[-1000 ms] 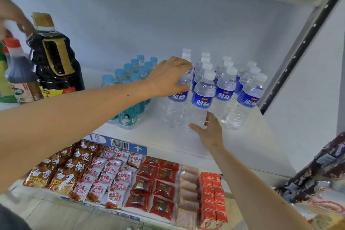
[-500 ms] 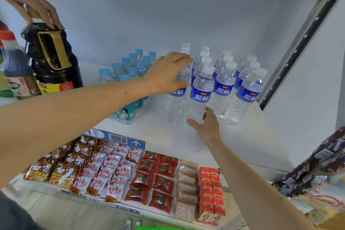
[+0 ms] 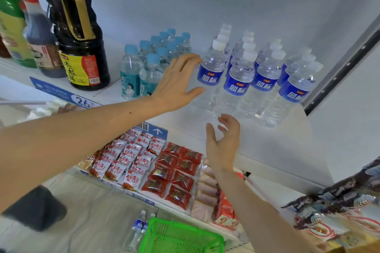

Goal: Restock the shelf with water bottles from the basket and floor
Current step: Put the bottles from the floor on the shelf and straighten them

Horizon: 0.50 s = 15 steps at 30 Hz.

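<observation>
Several clear water bottles with blue labels and white caps (image 3: 238, 80) stand in rows on the white shelf (image 3: 267, 139). My left hand (image 3: 178, 82) hovers open just left of the front-left bottle (image 3: 210, 74), fingers spread, holding nothing. My right hand (image 3: 223, 144) is open in front of the shelf edge, a little below the bottles, palm empty. Down on the floor a green basket (image 3: 181, 236) shows at the bottom, with two water bottles (image 3: 137, 230) lying beside its left side.
Small blue-capped bottles (image 3: 148, 68) stand left of the water bottles. A big dark soy sauce jug (image 3: 80, 47) and other sauce bottles (image 3: 24, 33) are further left. Snack packets (image 3: 156, 162) fill the lower shelf. Bagged goods (image 3: 339, 207) hang at right.
Both hands have come off the bottles and drawn back toward me, fingers opened. The view has tilted down, bringing the basket and floor bottles into sight.
</observation>
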Each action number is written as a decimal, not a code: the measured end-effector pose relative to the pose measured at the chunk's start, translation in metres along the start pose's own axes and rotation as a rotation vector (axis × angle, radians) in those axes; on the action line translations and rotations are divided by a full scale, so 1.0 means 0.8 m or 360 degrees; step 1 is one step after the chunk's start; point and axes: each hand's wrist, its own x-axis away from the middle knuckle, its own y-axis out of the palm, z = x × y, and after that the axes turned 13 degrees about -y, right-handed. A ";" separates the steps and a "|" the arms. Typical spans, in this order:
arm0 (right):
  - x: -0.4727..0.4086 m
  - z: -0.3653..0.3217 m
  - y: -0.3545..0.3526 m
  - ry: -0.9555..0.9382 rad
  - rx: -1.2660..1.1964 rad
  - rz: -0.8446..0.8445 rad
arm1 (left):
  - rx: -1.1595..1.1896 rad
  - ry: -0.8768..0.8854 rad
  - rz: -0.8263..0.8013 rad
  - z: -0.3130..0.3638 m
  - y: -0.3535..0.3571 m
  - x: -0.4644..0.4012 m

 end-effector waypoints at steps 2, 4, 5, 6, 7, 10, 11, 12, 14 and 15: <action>0.018 -0.004 0.013 -0.0093 -0.0052 -0.0046 | -0.0016 -0.0029 0.0002 -0.013 -0.003 0.024; 0.040 -0.008 0.028 -0.0153 -0.0093 -0.0109 | -0.0029 -0.0045 0.0010 -0.031 -0.009 0.051; 0.053 -0.010 0.035 -0.0173 -0.0105 -0.0137 | -0.0040 -0.0045 0.0002 -0.042 -0.012 0.065; 0.067 -0.010 0.042 -0.0187 -0.0129 -0.0161 | -0.0057 -0.0036 -0.0005 -0.052 -0.016 0.079; 0.081 -0.010 0.049 -0.0184 -0.0164 -0.0191 | -0.0076 -0.0030 -0.0006 -0.064 -0.020 0.093; 0.126 -0.001 0.076 -0.0102 -0.0237 -0.0319 | -0.0100 -0.0094 -0.0002 -0.102 -0.033 0.140; 0.141 0.001 0.086 -0.0060 -0.0253 -0.0355 | -0.0095 -0.0127 0.0000 -0.115 -0.037 0.157; 0.156 0.003 0.096 -0.0021 -0.0271 -0.0384 | -0.0088 -0.0156 0.0001 -0.130 -0.040 0.174; 0.187 0.005 0.117 0.0049 -0.0275 -0.0422 | -0.0077 -0.0211 -0.0003 -0.162 -0.047 0.210; 0.202 0.007 0.129 0.0083 -0.0251 -0.0450 | -0.0075 -0.0243 -0.0004 -0.178 -0.050 0.228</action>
